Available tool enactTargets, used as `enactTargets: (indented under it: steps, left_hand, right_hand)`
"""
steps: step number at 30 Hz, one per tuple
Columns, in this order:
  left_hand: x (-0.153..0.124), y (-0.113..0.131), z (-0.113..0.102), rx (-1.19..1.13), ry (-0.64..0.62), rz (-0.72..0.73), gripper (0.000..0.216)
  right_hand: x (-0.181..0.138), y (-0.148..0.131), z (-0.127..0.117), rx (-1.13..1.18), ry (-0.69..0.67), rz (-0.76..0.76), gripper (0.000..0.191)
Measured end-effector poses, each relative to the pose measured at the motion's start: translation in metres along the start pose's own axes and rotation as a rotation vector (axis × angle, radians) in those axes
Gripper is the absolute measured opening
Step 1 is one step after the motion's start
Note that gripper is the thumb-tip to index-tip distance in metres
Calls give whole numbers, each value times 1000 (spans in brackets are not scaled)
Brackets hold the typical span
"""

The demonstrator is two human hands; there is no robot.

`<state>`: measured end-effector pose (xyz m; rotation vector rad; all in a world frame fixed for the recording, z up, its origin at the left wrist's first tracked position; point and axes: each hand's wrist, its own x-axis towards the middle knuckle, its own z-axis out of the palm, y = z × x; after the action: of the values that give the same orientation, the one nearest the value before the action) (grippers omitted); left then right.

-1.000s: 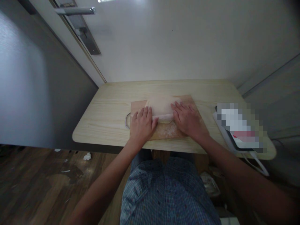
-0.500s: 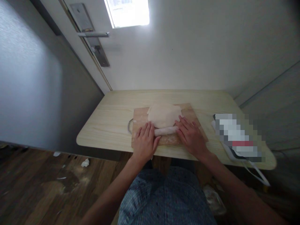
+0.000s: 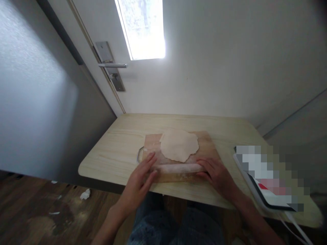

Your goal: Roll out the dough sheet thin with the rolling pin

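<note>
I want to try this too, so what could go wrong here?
The rolling pin lies near the front edge of the cutting board, so it might roll off if let go. The dough sheet looks thin with a ragged edge, so it could tear. A white cable hangs past the table and might get snagged.

No text, label, brand, number or sign can be read; the screen (image 3: pixel 273 197) at the right end of the table (image 3: pixel 107 149) is mostly pixelated.
</note>
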<state>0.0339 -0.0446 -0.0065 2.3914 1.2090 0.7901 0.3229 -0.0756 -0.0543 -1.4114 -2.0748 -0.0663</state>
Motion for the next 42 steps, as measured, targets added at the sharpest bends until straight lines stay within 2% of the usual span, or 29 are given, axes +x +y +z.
enactTargets:
  steps: [3,6,8,11,14,16,20,24,28,30,37,42]
  left_hand:
    - [8,-19,-15,-47,135,-118,36]
    - [18,-31,-16,0,114,-168,38]
    - [28,-31,-9,65,23,-103,41]
    - [49,-21,10,184,-190,108,49]
    - [75,-8,31,291,-400,282,62]
    - [90,-3,42,348,-460,319,70]
    - [107,-3,55,415,-429,345,76]
    - [108,-4,56,526,-401,450,72]
    - [103,-1,55,678,-394,632,43]
    - [100,-1,54,722,-368,689,36]
    - [101,-6,57,678,-239,654,31]
    - [116,0,48,659,-228,569,17]
  right_hand:
    - [-1,-1,-3,153,40,194,26]
    - [0,-1,-7,312,88,375,26]
    - [1,0,-9,406,122,486,29]
    - [2,3,-10,492,160,603,32]
    - [1,6,-11,514,184,649,33]
    - [0,6,-11,524,189,657,33]
    - [-1,4,-11,542,192,658,30]
    - [-3,4,-10,570,209,673,28]
    - [-4,6,-9,606,237,694,28]
    - [-5,6,-9,617,244,691,28]
    - [-4,6,-9,618,218,699,30]
    - [-3,6,-10,614,238,671,28]
